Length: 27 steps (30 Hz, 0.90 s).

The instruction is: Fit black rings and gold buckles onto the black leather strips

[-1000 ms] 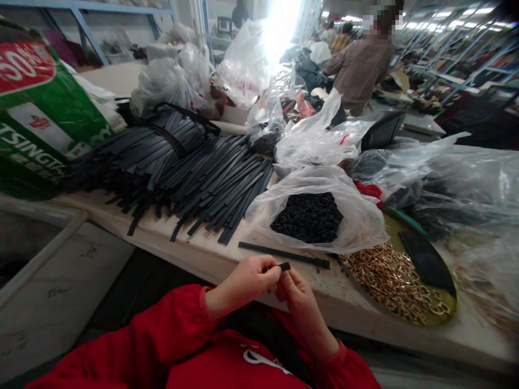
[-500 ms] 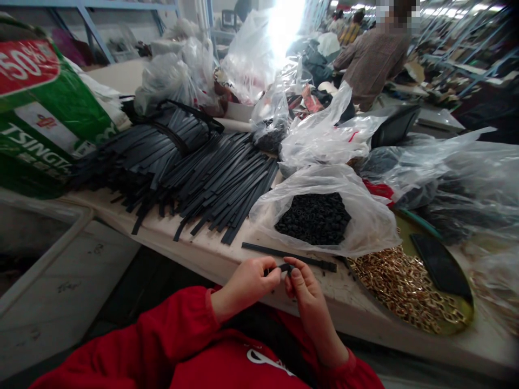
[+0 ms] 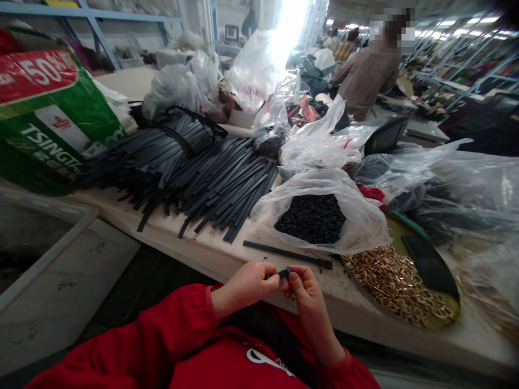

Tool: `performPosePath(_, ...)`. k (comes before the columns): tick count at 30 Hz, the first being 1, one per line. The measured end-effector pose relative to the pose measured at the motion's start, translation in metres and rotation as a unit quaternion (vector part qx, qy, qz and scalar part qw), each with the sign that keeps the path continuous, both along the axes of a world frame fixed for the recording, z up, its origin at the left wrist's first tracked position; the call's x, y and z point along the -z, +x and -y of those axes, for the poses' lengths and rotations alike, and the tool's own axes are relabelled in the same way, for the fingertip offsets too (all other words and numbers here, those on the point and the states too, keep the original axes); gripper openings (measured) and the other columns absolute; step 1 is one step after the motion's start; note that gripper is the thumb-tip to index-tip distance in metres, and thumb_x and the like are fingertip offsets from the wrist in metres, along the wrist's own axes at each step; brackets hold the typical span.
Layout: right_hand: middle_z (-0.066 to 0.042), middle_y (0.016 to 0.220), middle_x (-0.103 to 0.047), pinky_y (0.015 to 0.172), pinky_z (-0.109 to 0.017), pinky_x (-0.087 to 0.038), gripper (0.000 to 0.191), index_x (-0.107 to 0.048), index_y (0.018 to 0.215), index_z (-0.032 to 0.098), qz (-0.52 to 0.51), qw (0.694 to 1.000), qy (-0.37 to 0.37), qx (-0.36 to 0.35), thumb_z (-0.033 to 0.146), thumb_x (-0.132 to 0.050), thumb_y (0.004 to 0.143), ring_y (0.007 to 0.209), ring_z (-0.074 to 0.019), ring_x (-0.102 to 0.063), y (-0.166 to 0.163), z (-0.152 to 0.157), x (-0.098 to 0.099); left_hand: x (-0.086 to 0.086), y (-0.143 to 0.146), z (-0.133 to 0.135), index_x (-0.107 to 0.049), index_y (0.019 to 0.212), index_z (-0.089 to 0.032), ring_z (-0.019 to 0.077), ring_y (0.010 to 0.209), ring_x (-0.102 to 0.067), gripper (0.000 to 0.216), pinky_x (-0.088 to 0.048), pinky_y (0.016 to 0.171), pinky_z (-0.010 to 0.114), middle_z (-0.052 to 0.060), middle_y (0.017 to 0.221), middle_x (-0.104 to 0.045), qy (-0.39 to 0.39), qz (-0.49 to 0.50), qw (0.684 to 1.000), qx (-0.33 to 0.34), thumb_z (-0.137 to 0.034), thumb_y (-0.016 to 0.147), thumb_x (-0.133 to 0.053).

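My left hand [image 3: 247, 283] and my right hand [image 3: 302, 286] meet at the table's near edge, both pinched on one small black strap piece [image 3: 284, 273] held between the fingertips. Just beyond them a single long black strap [image 3: 287, 254] lies flat on the table. Behind it sits an open clear bag of small black loops [image 3: 310, 216]. To the right a round tray [image 3: 450, 319] holds several gold metal buckles [image 3: 389, 278].
A big pile of black straps [image 3: 203, 173] covers the table's left half. A green and red carton [image 3: 48, 119] stands at far left. Clear plastic bags [image 3: 446, 178] crowd the back and right. A person in a brown top [image 3: 367, 75] stands beyond.
The strap's end between my fingers has been folded in and now shows as a small bunched piece. Both hands stayed at the table edge; the view shifted slightly.
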State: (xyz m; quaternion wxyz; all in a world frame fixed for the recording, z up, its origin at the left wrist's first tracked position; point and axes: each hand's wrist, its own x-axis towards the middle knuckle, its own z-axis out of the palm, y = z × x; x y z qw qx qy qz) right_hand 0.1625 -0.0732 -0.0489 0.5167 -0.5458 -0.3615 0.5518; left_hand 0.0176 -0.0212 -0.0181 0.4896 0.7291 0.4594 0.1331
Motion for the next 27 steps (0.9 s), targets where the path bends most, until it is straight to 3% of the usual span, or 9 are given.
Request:
performPosePath(3, 0.005, 0.055, -0.053, 0.047, -0.021, -0.039, 0.027, -0.052, 0.086, 0.020, 0.031, 0.999, 0.017, -0.019, 0.044, -0.056, 0.077, 0.049, -0.0089, -0.047, 0.003, 0.003, -0.002, -0.005, -0.002, 0.003, -0.054, 0.061, -0.015, 0.0085, 0.051, -0.036, 0.023, -0.019, 0.046, 0.021, -0.005, 0.053, -0.042, -0.010, -0.003, 1.000, 0.025, -0.026, 0.075, -0.041)
performPosePath(9, 0.002, 0.059, -0.060, 0.050, -0.024, -0.044, 0.024, -0.053, 0.081, 0.019, 0.077, 0.997, 0.024, 0.010, 0.043, -0.057, 0.076, 0.052, -0.0120, -0.055, 0.001, 0.004, -0.005, -0.003, -0.002, 0.010, -0.054, 0.061, -0.014, 0.0085, 0.052, -0.037, 0.022, -0.021, 0.047, 0.021, -0.004, 0.054, -0.044, 0.010, 0.004, 1.000, -0.022, -0.024, 0.074, -0.039)
performPosePath(16, -0.001, 0.071, -0.062, 0.061, -0.026, -0.045, 0.018, -0.060, 0.080, 0.020, 0.198, 0.978, 0.069, 0.019, 0.037, -0.060, 0.075, 0.066, -0.0150, -0.056, 0.001, 0.007, -0.004, 0.000, -0.005, 0.009, -0.050, 0.059, -0.015, 0.0085, 0.051, -0.034, 0.021, -0.020, 0.047, 0.021, -0.005, 0.052, -0.038, -0.016, 0.013, 1.000, -0.017, -0.025, 0.075, -0.040)
performPosePath(22, 0.001, 0.063, -0.058, 0.055, -0.025, -0.042, 0.026, -0.057, 0.076, 0.018, 0.054, 0.998, -0.035, -0.024, 0.041, -0.066, 0.068, 0.058, -0.0130, -0.052, 0.008, 0.000, -0.005, 0.001, -0.005, 0.010, -0.056, 0.061, -0.014, 0.0083, 0.051, -0.037, 0.022, -0.021, 0.047, 0.021, -0.005, 0.053, -0.045, 0.013, 0.003, 1.000, -0.009, -0.022, 0.075, -0.040)
performPosePath(27, 0.002, 0.065, -0.055, 0.059, -0.024, -0.039, 0.026, -0.054, 0.072, 0.018, -0.089, 0.990, -0.103, -0.044, 0.040, -0.067, 0.068, 0.061, -0.0113, -0.049, 0.006, 0.001, 0.001, 0.009, -0.003, 0.012, -0.057, 0.065, -0.014, 0.0082, 0.052, -0.040, 0.026, -0.023, 0.048, 0.020, -0.004, 0.056, -0.048, 0.012, 0.012, 0.999, -0.031, -0.026, 0.078, -0.039)
